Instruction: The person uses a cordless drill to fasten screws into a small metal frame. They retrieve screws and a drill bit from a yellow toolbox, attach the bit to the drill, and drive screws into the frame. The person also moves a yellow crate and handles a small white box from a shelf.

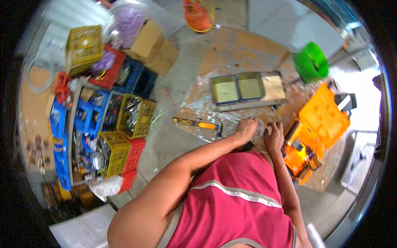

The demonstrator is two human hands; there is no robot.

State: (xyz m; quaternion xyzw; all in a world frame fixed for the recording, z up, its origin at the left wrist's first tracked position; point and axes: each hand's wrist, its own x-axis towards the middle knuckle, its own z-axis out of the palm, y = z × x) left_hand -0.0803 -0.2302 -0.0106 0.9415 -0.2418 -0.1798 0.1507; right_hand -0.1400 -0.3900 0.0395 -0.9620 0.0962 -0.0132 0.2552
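Round metallic piece (257,126) — grey, shiny, partly hidden, its kind not clear; lies on the littered board (231,53) on the floor, just ahead of the person's chest, between both hands.

Left hand (247,128): curled over the near edge of the piece, fingers bent onto it; grip appears closed on it.

Right hand (274,134): fingers together, pointing away from the body, resting just beside the piece; whether it grasps anything cannot be told.

Hammer (198,123): orange-and-black handle, lying flat on the board, near the left hand, apart from it.

Two square trays (237,88): olive-walled, side by side on a flat plank, farther out on the board.

Orange power tool (300,155): on the floor just right of the right hand, beside an orange crate (324,115).

Green bucket (311,62): beyond the crate, well apart.

Stacked crates (103,124) — yellow, blue, red, holding metal parts; far left, well apart from both hands.

Cardboard boxes (151,45): behind the crates.
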